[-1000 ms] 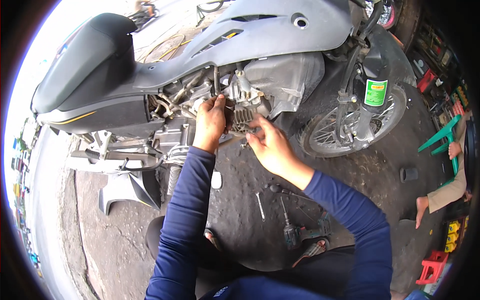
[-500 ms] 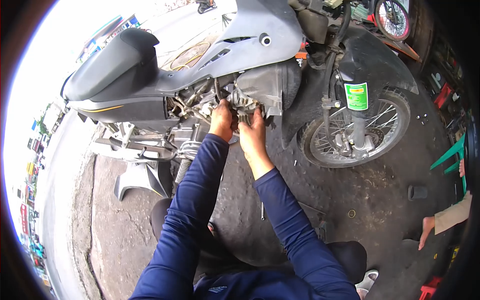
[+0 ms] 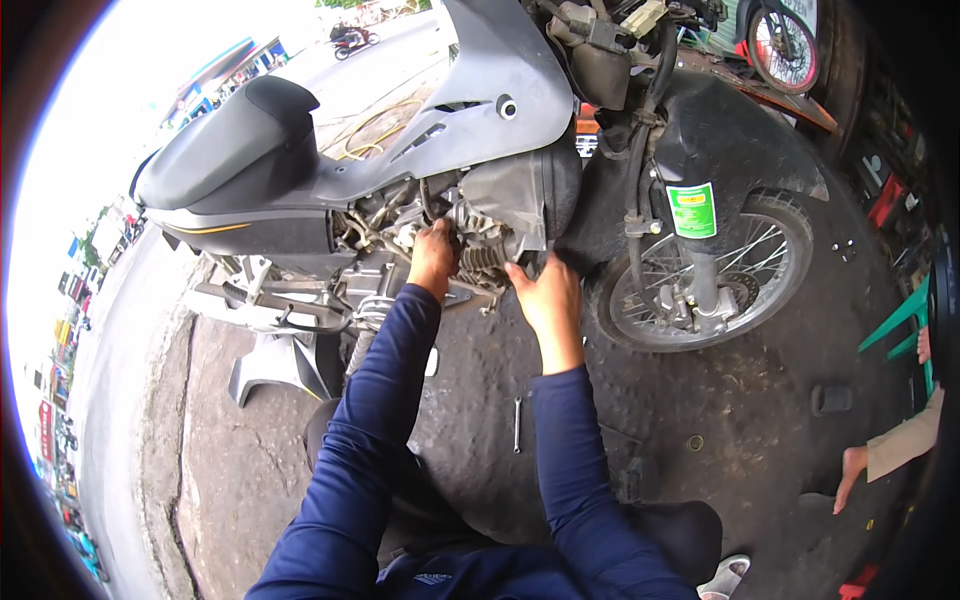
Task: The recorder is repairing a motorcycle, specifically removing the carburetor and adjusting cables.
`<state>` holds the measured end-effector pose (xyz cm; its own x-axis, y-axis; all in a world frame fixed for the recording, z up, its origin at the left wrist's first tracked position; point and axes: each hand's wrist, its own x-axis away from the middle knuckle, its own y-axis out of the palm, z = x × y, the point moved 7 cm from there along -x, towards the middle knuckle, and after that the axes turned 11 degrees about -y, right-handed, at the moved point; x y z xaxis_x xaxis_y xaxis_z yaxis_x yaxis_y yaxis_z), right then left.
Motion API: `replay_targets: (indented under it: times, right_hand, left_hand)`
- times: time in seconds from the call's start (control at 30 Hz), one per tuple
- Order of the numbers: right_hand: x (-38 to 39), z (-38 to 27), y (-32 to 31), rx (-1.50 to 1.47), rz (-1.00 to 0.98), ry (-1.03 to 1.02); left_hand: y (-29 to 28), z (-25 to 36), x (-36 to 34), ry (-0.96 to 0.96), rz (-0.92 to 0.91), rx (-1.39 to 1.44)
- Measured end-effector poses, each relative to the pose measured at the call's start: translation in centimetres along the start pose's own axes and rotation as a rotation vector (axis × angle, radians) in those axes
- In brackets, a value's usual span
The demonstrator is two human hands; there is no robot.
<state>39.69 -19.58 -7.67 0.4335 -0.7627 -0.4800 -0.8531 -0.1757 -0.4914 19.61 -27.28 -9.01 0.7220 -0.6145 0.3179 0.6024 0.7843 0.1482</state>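
A motorcycle (image 3: 470, 120) with a grey body panel stands across the view, its engine area exposed below the panel. My left hand (image 3: 433, 258) reaches into the hoses and metal parts left of the finned engine cylinder (image 3: 484, 257). Its fingers are closed and mostly hidden, so what they grip does not show. At the front end of the cylinder, under a dark grey cover (image 3: 510, 190), is my right hand (image 3: 551, 305). Its thumb and fingers curl about a dark part there that I cannot make out.
A wrench (image 3: 517, 425) lies on the dark ground, right of my left forearm. A loose grey panel (image 3: 285, 368) rests below the motorcycle. The spoked front wheel (image 3: 710, 290) is to the right. Farther right are a dark cup-like piece (image 3: 832, 400), a person's bare foot (image 3: 851, 478) and a green stool (image 3: 900, 320).
My right hand has moved right and slightly down, away from my left hand, baring the finned cylinder between them. My left hand stays at the engine. The view has shifted slightly.
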Motion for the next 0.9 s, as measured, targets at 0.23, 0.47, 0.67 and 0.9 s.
replay_targets:
  times: [0.23,0.47,0.67,0.9]
  right_hand:
    - [-1.0,-0.2,3.0,-0.007,0.111,-0.049]
    - [2.6,-3.6,4.1,-0.143,-0.203,0.02]
    - [0.6,-2.0,9.3,-0.76,0.261,0.109]
    - [0.4,-2.6,9.9,-0.575,0.293,0.118]
  left_hand:
    - [-0.5,-1.0,-1.3,-0.265,-0.336,0.184]
    - [-0.9,1.2,2.4,0.033,0.015,-0.051]
    - [-1.4,0.4,2.1,-0.067,0.022,0.105]
    - [-1.3,1.5,1.5,-0.086,0.148,0.085]
